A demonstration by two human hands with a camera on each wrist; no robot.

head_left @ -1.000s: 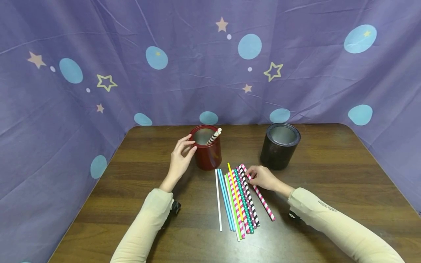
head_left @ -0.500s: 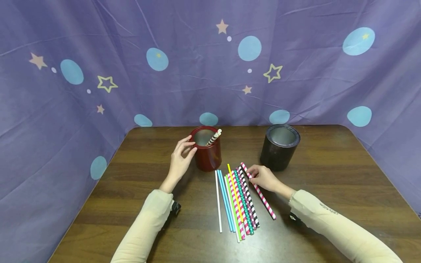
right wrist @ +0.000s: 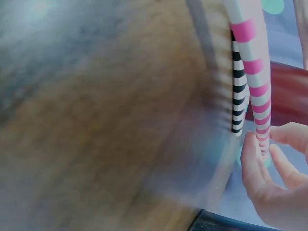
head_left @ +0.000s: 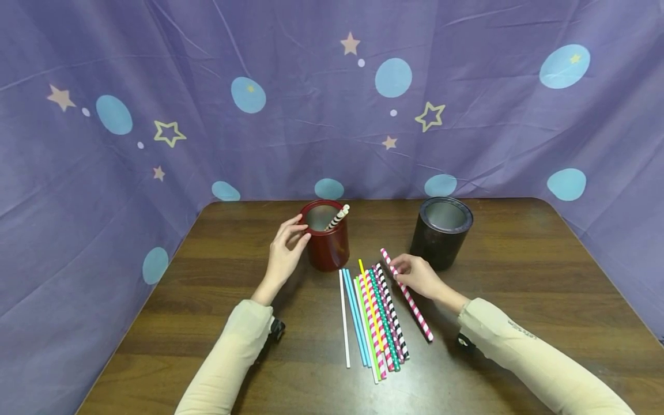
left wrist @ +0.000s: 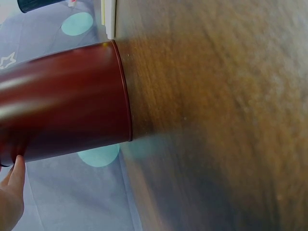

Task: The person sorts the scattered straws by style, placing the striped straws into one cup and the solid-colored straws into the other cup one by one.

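Observation:
A dark red can (head_left: 329,251) stands upright on the table, with black-and-white striped straws (head_left: 338,217) leaning out of its mouth. My left hand (head_left: 283,251) touches its left side, fingertips and thumb spread at the rim. To the right, my right hand (head_left: 417,275) pinches a pink-and-white striped straw (head_left: 415,308) near its upper end, and this straw slants close over the table. Left of it lies a row of straws: black-and-white (head_left: 396,323), green dotted (head_left: 386,328), purple, pink-striped, yellow (head_left: 369,291), light green, blue (head_left: 358,323) and white (head_left: 344,328).
A black can (head_left: 438,245) with a grey inside stands upright behind my right hand. The brown wooden table (head_left: 539,276) ends at a purple curtain (head_left: 311,150) printed with stars and blue ovals.
My right hand has drawn the pink-striped straw off the right side of the row, lifting it and shifting it slightly away from me. The left hand stays at the red can.

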